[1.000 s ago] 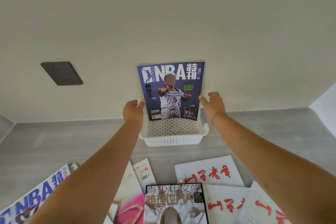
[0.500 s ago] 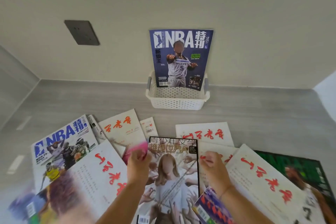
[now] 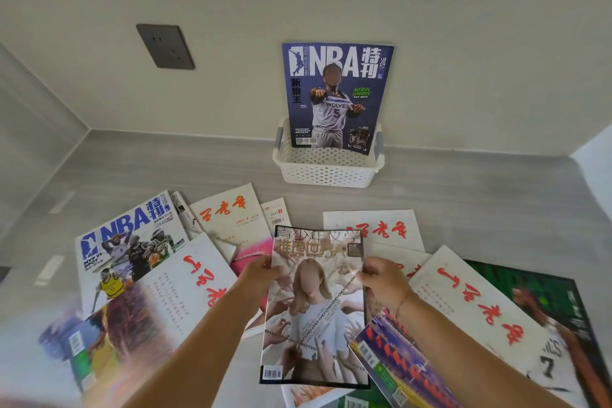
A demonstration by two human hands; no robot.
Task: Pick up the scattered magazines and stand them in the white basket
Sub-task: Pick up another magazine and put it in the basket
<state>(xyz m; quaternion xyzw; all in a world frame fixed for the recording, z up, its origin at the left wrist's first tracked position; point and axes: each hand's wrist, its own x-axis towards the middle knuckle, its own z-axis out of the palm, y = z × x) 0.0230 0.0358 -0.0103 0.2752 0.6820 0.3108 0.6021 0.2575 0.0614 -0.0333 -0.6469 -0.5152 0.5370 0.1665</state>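
A white perforated basket (image 3: 326,169) stands against the back wall with a blue NBA magazine (image 3: 336,96) upright in it, leaning on the wall. Near me, a magazine with a blonde figure on its cover (image 3: 314,308) is gripped at both side edges: my left hand (image 3: 260,275) holds its left edge, my right hand (image 3: 384,278) its right edge. Its top end looks slightly raised off the pile. Several other magazines lie scattered on the grey floor around it.
A second NBA magazine (image 3: 129,242) lies at the left. White magazines with red brush lettering (image 3: 470,301) lie to either side. A dark green magazine (image 3: 546,325) lies at the far right. A dark wall socket (image 3: 165,46) is on the wall left of the basket.
Both hands left the blue NBA magazine standing in the basket, came back down to the pile and closed on the edges of the blonde-figure magazine. The view tilted down.
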